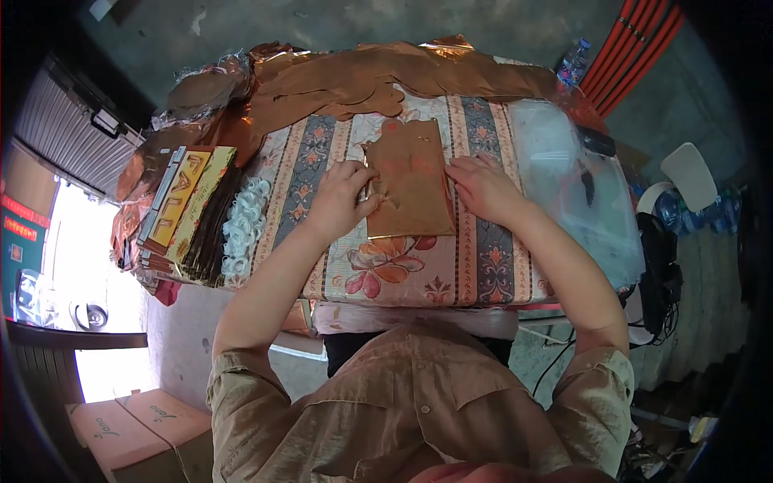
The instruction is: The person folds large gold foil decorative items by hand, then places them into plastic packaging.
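A flat brown packet (411, 181), with faint reddish marks and a shiny gold edge at the bottom, lies on the patterned tablecloth in front of me. At its left edge my left hand (346, 193) is curled, the thumb pressing on the surface, where small creases show. Fingers stretched out, my right hand (483, 185) rests at the packet's right edge. Long brown fabric pieces (338, 80) are spread along the far side of the table. On the left stands a stack of printed cards (189, 205) reading "FALL", beside a heap of white plastic rings (245, 225).
Clear plastic bags (555, 177) cover the table's right side. A water bottle (573, 63) stands at the far right corner, near red poles (632, 48). Crumpled plastic wrapping (209, 84) lies far left. A cardboard box (141, 431) sits on the floor at lower left.
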Demonstrator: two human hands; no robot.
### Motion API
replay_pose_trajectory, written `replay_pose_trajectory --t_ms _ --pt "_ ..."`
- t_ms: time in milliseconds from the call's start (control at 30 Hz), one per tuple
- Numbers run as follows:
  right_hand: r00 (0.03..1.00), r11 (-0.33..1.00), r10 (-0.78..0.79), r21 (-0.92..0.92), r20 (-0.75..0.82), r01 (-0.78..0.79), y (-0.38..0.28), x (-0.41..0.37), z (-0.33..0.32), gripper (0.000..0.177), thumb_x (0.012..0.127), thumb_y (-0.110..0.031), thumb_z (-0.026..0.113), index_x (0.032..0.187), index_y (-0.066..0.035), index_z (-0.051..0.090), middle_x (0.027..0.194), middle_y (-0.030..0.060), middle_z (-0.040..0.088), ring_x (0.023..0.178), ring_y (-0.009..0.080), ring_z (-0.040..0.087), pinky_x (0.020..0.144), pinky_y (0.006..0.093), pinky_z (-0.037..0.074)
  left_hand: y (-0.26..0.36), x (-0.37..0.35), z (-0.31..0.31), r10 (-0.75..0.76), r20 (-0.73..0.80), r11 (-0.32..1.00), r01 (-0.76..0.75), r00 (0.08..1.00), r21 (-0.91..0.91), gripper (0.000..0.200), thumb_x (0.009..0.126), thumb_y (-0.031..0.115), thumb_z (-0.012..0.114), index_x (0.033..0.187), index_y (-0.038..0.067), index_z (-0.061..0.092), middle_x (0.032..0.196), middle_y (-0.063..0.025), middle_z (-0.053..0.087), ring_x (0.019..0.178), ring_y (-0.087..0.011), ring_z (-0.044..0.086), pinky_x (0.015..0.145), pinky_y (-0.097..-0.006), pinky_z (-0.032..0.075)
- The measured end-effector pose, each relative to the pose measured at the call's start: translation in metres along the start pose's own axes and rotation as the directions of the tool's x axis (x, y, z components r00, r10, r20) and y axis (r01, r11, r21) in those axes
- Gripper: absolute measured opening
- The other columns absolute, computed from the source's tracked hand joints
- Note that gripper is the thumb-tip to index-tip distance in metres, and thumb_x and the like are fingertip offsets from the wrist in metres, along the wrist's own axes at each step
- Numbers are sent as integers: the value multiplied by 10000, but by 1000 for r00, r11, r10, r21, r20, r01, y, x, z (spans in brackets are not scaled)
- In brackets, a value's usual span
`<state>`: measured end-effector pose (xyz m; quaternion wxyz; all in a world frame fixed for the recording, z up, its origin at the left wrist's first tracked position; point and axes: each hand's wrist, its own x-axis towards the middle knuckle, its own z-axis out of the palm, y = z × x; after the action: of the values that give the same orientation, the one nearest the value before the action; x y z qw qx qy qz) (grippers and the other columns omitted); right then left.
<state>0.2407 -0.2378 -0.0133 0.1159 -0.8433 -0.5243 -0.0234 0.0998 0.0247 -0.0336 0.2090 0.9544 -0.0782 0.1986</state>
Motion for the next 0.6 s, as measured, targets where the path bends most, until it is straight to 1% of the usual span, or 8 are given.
replay_pose_trajectory --t_ms 133,200,233,300,433,500,533,600 --pt "998 998 -45 -34 -33 44 1 2 -1 383 845 -79 557 1224 -29 558 1206 135 566 1186 292 511 1085 503 304 1 2 -2 1 0 1000 -1 1000 3 366 767 216 734 1092 90 622 1073 -98 561 1064 -298 518 911 -414 415" --pt "995 988 -81 -129 50 87 0 2 -3 378 825 -92 576 1199 -36 570 1171 126 561 1160 291 517 1089 498 300 2 1 -2 -41 25 999 41 999 7 376 758 210 737 1094 86 622 1072 -100 560 1057 -302 520 909 -415 415" --pt "996 988 -79 -126 52 85 -2 0 0 378 825 -92 576 1199 -36 570 1171 126 561 1160 291 517 1089 498 300 3 -2 0 -42 29 999 42 999 6 376 758 210 737 1094 86 622 1072 -100 560 1057 -302 520 909 -415 415" --pt "985 956 -153 -241 81 168 0 3 -5 365 804 -105 590 1163 -36 580 1144 125 551 1142 305 514 1088 498 304 2 1 -2 -17 16 1000 17 1000 -1 385 750 204 738 1098 86 623 1068 -101 558 1052 -303 520 908 -415 415" --pt "977 951 -204 -222 66 213 3 6 -7 316 798 -111 590 1107 -44 605 1139 133 546 1126 316 512 1058 486 329 4 1 -1 -15 -4 1000 15 1000 13 390 748 194 732 1104 82 620 1054 -103 559 1051 -301 520 906 -414 415" --pt "990 989 -141 -33 -10 141 6 8 -4 284 801 -110 586 1072 -39 630 1136 137 541 1107 312 510 1002 445 371 2 2 -1 -16 -7 1000 16 1000 4 390 750 196 732 1105 82 619 1052 -103 560 1051 -300 520 907 -415 414" --pt "990 990 -138 -22 -4 138 9 9 2 284 801 -110 586 1072 -39 630 1136 137 541 1107 312 510 1002 445 371 2 1 0 -15 -12 1000 15 1000 -4 390 751 198 732 1106 81 619 1049 -104 561 1052 -299 519 908 -416 414" --pt "997 969 -20 242 -78 38 14 13 9 233 823 -136 599 1020 -26 658 1095 141 551 1054 318 525 925 406 408 5 1 -3 -23 6 1000 23 1000 -13 385 756 184 734 1105 73 616 1057 -115 563 1046 -313 519 902 -414 420"
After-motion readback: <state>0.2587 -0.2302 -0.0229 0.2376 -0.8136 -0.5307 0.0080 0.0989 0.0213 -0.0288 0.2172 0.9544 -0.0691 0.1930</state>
